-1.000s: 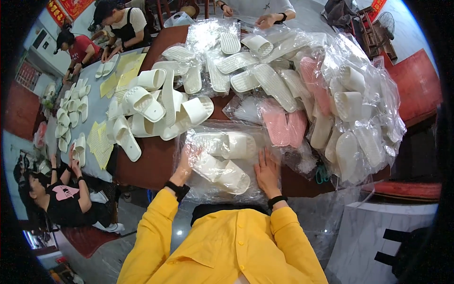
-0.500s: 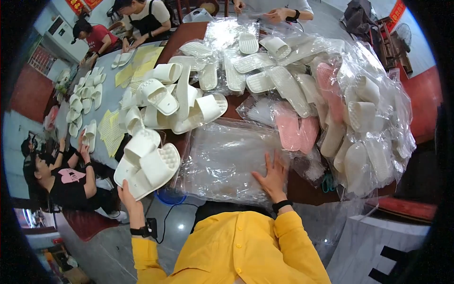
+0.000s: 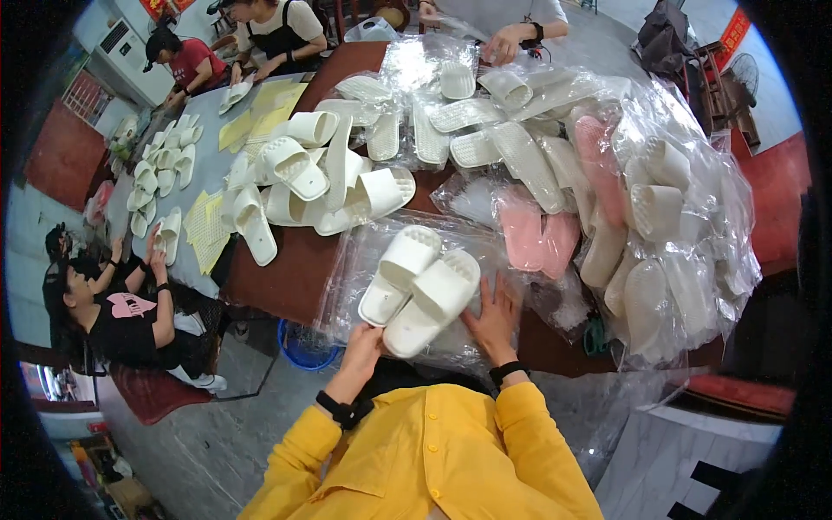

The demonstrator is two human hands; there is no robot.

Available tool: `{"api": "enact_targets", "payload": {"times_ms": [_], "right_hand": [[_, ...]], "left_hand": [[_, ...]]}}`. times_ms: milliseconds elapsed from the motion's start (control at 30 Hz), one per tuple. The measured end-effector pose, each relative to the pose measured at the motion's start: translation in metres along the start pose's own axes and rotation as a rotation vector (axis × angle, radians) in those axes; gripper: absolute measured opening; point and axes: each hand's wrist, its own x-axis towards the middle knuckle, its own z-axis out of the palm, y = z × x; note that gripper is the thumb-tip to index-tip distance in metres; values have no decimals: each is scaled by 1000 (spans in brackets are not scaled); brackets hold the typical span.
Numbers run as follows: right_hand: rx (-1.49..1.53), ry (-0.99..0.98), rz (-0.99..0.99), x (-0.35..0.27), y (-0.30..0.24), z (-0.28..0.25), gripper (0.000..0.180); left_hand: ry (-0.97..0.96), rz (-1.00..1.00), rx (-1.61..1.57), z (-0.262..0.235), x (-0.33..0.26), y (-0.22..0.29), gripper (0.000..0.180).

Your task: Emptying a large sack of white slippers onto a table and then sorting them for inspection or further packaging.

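A pair of white slippers [image 3: 438, 290] lies over a stack of clear plastic bags [image 3: 347, 269] at the table's near edge. My left hand [image 3: 360, 351] grips the pair by its near end, at the lower left. On the right part of the bag stack, my right hand [image 3: 496, 321] rests with its fingers stretched out, close beside the right slipper. Whether the slippers bear on the bags or hover just above them, I cannot tell.
Loose white slippers [image 3: 295, 169] are heaped left of the bags. Bagged slippers, among them a pink pair [image 3: 533, 234], crowd the right side. Yellow sheets [image 3: 206, 232] lie on the grey table. A blue bin [image 3: 305, 347] stands below. Several people work around the tables.
My left hand has carried the white slippers rightward from beside the heap to over the bags. My right hand has stayed nearly in place.
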Motion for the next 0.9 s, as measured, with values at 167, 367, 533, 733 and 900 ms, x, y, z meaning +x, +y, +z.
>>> {"api": "enact_targets", "payload": {"times_ms": [167, 367, 533, 733, 900], "right_hand": [[-2, -21, 33, 0, 0, -1, 81], [9, -22, 26, 1, 6, 2, 80], [46, -68, 1, 3, 9, -6, 79], [147, 48, -88, -24, 30, -31, 50], [555, 433, 427, -64, 57, -73, 15]], "left_hand": [[3, -18, 130, -4, -10, 17, 19], [55, 644, 1152, 4, -20, 36, 12], [-105, 1000, 1327, 36, 3, 32, 43], [-99, 1061, 1528, 61, 40, 10, 44], [-69, 1164, 1507, 56, 47, 11, 23]]}}
